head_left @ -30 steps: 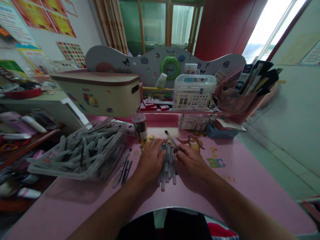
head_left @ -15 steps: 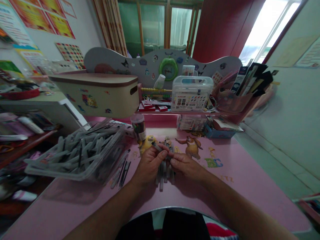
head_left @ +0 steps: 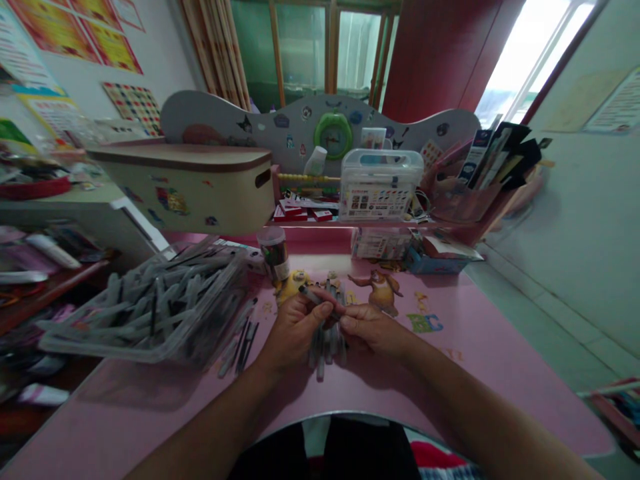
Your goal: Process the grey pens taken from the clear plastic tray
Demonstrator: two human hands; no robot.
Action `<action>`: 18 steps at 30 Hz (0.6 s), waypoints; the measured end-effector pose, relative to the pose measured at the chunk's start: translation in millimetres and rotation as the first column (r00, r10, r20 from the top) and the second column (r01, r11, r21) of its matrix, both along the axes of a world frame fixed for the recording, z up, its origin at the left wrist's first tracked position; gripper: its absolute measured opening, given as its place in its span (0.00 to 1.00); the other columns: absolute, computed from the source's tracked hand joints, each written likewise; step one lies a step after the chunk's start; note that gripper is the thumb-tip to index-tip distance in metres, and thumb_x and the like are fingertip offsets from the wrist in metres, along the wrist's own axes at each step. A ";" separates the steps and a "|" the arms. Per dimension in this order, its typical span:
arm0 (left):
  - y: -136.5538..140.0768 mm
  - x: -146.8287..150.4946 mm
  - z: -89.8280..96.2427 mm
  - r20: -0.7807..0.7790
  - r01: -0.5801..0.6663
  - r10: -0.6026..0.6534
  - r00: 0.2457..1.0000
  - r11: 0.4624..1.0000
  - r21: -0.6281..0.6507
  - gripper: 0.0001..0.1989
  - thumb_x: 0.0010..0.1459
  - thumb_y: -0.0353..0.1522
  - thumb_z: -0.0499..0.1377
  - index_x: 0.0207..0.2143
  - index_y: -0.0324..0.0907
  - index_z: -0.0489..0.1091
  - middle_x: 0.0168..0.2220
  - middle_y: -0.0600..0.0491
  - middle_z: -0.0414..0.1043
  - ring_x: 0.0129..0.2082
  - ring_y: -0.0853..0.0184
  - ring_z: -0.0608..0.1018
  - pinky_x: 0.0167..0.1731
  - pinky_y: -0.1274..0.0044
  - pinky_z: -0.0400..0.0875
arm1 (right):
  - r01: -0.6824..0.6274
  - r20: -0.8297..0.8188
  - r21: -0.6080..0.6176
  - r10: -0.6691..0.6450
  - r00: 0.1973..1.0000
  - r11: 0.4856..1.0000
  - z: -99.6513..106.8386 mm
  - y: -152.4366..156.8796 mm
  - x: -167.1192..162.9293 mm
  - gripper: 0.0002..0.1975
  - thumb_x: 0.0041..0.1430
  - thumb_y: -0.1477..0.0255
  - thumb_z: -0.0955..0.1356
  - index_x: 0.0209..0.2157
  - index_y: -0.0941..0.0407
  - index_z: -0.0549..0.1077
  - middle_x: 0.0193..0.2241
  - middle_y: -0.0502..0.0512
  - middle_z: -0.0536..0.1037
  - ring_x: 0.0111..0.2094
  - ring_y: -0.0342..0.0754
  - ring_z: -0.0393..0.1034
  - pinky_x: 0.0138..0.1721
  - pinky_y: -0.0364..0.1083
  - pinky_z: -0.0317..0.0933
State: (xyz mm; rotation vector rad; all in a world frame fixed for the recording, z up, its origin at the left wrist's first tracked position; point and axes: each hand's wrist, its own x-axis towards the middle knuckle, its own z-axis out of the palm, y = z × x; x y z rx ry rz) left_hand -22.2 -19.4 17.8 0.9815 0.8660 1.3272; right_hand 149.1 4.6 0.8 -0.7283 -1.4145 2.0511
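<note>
Above the middle of the pink desk, my left hand (head_left: 290,330) is closed round a translucent grey pen (head_left: 311,295) whose dark end points up and to the left. My right hand (head_left: 373,330) meets it from the other side, its thumb and fingers pinched at the pen's lower end. Exactly what the right fingertips grip is partly hidden. Beneath both hands lies a bunch of similar grey pens (head_left: 327,347), partly covered by them. To the left, several dark, thin pens or refills (head_left: 246,347) lie on the desk beside a clear plastic bin (head_left: 175,350) heaped with grey pens.
Behind the hands stands a clear jar (head_left: 274,255) with dark contents. A cream storage box (head_left: 200,193), a clear carry case (head_left: 381,187) and a pink holder (head_left: 460,200) stand on the desk shelf. A blue box (head_left: 437,262) sits at back right.
The whole view has shifted slightly. Both hands stay together on the pen, with only a small change at the fingertips.
</note>
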 end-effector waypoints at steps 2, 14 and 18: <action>-0.3 1.2 0.2 0.005 -0.026 0.026 1.000 1.000 -0.003 0.11 0.48 0.36 0.71 0.30 0.40 0.75 0.28 0.51 0.78 0.27 0.68 0.76 0.30 0.77 0.72 | 0.009 0.000 0.015 -0.009 1.000 1.000 -0.8 0.0 -1.5 0.25 0.52 0.48 0.74 0.28 0.56 0.67 0.15 0.39 0.55 0.15 0.36 0.42 0.17 0.40 0.35; 3.6 0.4 -7.4 0.046 -0.026 0.029 0.999 0.997 -0.070 0.11 0.49 0.35 0.71 0.31 0.41 0.74 0.28 0.54 0.75 0.26 0.70 0.76 0.27 0.79 0.72 | 0.061 -0.065 -0.111 -0.069 0.995 0.992 -3.6 -5.5 -7.6 0.23 0.51 0.52 0.76 0.35 0.58 0.72 0.14 0.38 0.57 0.14 0.35 0.43 0.15 0.39 0.37; 5.0 -3.9 -6.6 0.025 0.051 -0.049 0.998 0.997 -0.060 0.12 0.49 0.37 0.71 0.31 0.40 0.73 0.28 0.53 0.75 0.25 0.69 0.76 0.26 0.78 0.72 | 0.055 -0.168 -0.263 -0.102 0.981 0.963 -10.6 -8.1 -9.5 0.19 0.51 0.58 0.77 0.35 0.58 0.73 0.14 0.38 0.59 0.14 0.35 0.45 0.17 0.38 0.45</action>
